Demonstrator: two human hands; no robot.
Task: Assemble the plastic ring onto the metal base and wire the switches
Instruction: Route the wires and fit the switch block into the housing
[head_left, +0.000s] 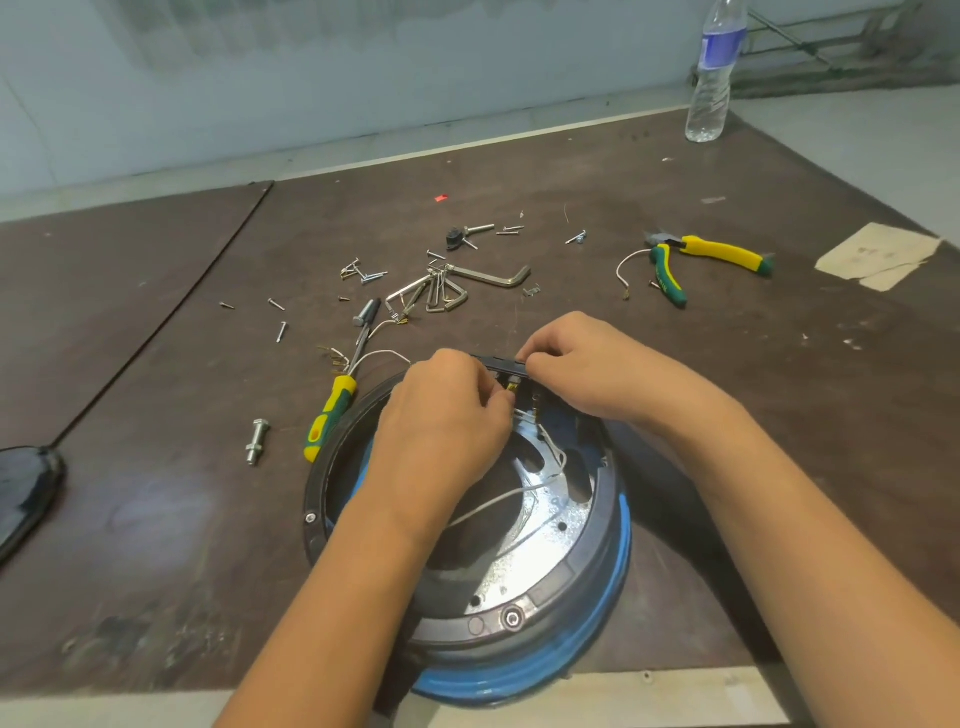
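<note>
A dark plastic ring (566, 582) sits on a round metal base (545, 525) with a blue outer rim (582, 660), near the table's front edge. At the ring's far side is a black switch block (506, 366). My right hand (587, 364) pinches the block's top edge. My left hand (447, 415) pinches a brass wire terminal (513, 385) just under the block. White wires (498, 501) trail from there across the base's inside. My left forearm hides the ring's left inner part.
A yellow-green screwdriver (332, 410) lies left of the ring, with a bolt (257, 441) beside it. Hex keys (452, 286), loose screws (363, 273) and spare terminals (332, 358) lie beyond. Yellow-green pliers (696, 260) and a water bottle (714, 73) are at right.
</note>
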